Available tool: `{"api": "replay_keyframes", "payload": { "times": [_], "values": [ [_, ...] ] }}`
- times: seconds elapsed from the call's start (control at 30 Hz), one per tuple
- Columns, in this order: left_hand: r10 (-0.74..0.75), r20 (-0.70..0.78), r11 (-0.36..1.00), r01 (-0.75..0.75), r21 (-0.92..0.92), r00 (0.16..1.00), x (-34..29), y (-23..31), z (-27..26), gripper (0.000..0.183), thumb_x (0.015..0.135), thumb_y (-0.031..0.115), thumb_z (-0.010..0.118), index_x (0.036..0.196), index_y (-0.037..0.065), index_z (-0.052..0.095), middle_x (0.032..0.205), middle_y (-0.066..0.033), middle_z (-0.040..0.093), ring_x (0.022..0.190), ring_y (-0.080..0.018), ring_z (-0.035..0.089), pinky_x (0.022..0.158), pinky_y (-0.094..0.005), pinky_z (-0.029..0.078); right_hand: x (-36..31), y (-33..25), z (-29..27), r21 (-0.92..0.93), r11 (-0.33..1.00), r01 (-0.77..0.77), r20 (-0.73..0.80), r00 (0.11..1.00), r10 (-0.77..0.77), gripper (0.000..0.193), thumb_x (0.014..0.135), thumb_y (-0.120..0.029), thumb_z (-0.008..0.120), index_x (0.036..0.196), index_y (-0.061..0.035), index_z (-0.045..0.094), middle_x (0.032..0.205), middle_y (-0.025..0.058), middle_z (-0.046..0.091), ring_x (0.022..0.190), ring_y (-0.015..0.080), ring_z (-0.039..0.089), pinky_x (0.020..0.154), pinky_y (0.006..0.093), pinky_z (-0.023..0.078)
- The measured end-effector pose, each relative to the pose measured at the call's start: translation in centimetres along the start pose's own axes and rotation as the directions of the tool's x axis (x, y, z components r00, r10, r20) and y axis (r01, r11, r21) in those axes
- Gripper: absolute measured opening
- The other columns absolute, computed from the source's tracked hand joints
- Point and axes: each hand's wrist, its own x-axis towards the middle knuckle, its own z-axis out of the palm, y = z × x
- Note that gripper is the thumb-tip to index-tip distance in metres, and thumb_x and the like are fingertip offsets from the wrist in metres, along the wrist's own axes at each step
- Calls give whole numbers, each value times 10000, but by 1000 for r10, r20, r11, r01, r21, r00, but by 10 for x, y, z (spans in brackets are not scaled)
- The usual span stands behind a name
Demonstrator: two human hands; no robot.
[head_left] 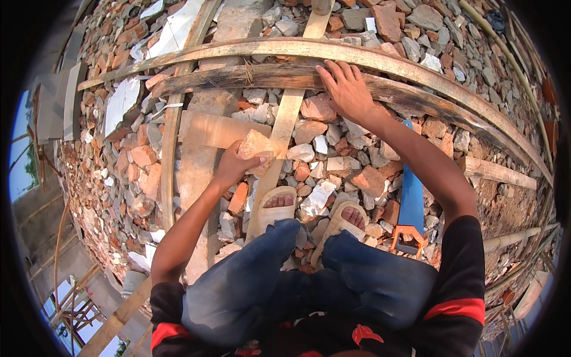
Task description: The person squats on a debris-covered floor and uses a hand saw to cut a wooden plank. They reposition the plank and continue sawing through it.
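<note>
My left hand (235, 163) is closed around a pale orange chunk of broken brick (257, 152), raised over a light wooden plank (285, 119) that runs away from my feet. Farther off, my right hand (348, 89) lies with fingers stretched over a dark, weathered wooden beam (273, 77), its fingertips at the edge of a paler beam (262, 47) just beyond. Both beams cross the plank from left to right. Beside my right foot rests a handsaw with a blue blade (411, 196) and an orange and black handle (408, 238).
Broken bricks and stones (351, 143) cover the ground. Another wooden strip (169, 154) runs lengthwise at the left, next to a concrete slab (202, 172). A short timber piece (496, 172) lies at the right. My sandalled feet (276, 208) stand among the rubble.
</note>
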Motion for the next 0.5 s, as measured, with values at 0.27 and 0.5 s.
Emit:
{"api": "replay_keyframes", "payload": {
  "times": [0.27, 0.5],
  "values": [
    [-22, -305, 1000, 27, 12, 952, 11, 28, -60, 383, 903, 390, 774, 1087, 64, 691, 906, -16, 716, 759, -78, 654, 659, -237, 515, 24, 13, 16, 160, 978, -137, 265, 960, 91, 738, 773, -188, 831, 1398, -21, 476, 1264, 139, 546, 1202, 333, 579, 924, 487, 484],
    [-124, -332, 973, 48, -227, 935, 37, 41, -101, 457, 917, 464, 744, 1057, 31, 702, 876, -13, 706, 738, -83, 630, 653, -227, 506, 20, 19, -33, 322, 919, -228, 290, 948, 133, 789, 688, -155, 858, 1375, -54, 484, 1222, 149, 563, 1179, 364, 580, 921, 487, 478]
  ]
}}
